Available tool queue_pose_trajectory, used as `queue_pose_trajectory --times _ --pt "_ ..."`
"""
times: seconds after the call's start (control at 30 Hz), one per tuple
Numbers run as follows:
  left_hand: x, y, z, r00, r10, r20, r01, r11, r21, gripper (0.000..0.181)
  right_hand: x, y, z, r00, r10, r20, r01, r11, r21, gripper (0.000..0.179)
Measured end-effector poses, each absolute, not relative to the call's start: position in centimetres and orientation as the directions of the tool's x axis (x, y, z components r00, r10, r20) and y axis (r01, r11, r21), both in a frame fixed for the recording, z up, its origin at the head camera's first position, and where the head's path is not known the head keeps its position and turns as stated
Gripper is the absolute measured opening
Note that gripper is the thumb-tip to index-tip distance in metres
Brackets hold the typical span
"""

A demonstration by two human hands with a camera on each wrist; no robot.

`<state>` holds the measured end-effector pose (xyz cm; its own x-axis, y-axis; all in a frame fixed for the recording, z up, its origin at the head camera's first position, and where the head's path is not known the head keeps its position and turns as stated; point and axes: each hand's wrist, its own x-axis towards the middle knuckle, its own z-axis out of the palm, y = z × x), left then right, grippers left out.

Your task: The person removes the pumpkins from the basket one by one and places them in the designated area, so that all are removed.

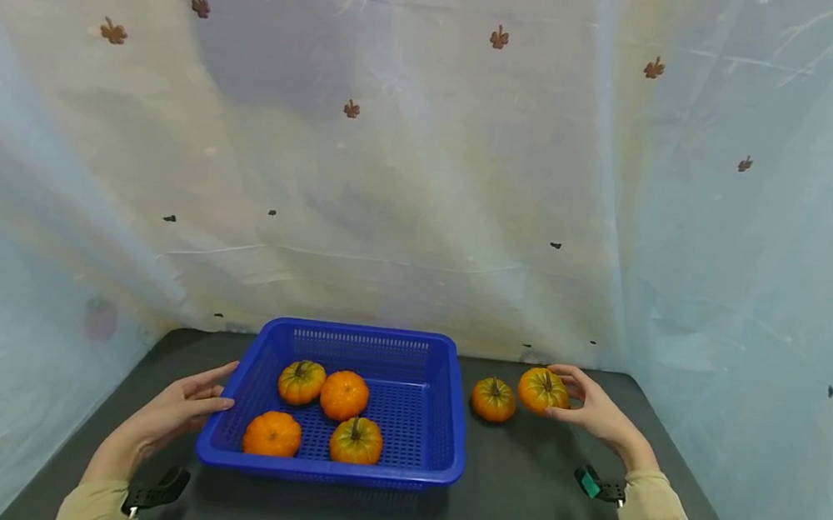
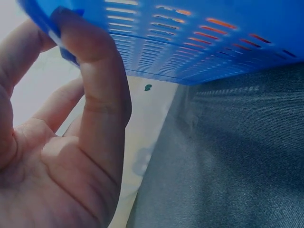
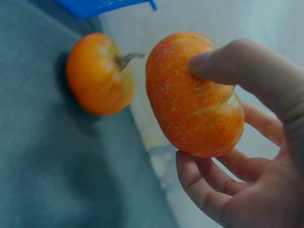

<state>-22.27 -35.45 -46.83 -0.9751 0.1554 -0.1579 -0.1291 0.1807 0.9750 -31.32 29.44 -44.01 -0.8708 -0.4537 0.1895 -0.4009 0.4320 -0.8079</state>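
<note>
My right hand [image 1: 593, 411] grips a small orange-and-green pumpkin [image 1: 543, 390] between thumb and fingers. In the right wrist view this pumpkin [image 3: 194, 95] is raised off the table, its orange underside facing the camera. A second small pumpkin [image 1: 493, 400] rests on the table just left of it, stem up. My left hand [image 1: 172, 412] pinches the left rim of a blue plastic basket [image 1: 456, 431]. The left wrist view has the thumb and a finger at the rim of the basket [image 2: 156, 47]. Inside the basket lie several small pumpkins, among them an orange one [image 1: 345, 395] and a greenish one [image 1: 356, 441].
A dark cloth-covered table [image 1: 513, 512] lies under everything. Behind it and along both sides hangs a pale plastic curtain [image 1: 408, 192] with leaf prints, close to the table's back edge. Black straps [image 1: 157, 490] circle both wrists.
</note>
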Motion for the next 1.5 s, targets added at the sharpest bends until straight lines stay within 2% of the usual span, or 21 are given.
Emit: queue_pose_trajectory --times 0.33,0.5,0.8,1.5 --pt "-22.2 -35.4 -46.8 -0.978 0.13 -0.163 -0.141 0.165 0.976 0.076 -30.2 30.3 -46.9 -0.909 -0.373 0.187 -0.358 0.47 -0.807 0.066" --pt "-22.1 -35.4 -46.6 -0.976 0.156 -0.153 -0.127 0.163 0.978 0.076 -29.8 30.3 -48.0 -0.923 -0.342 0.177 -0.335 0.485 -0.807 0.066" --pt "-22.0 -35.3 -46.5 -0.977 0.147 -0.155 -0.131 0.16 0.978 0.075 -30.5 30.3 -49.3 -0.941 -0.303 0.149 -0.293 0.515 -0.806 0.067" --pt "-22.0 -35.2 -46.3 -0.975 0.163 -0.15 -0.124 0.159 0.979 0.077 -31.9 29.7 -50.0 -0.961 -0.249 0.119 -0.238 0.526 -0.817 0.068"
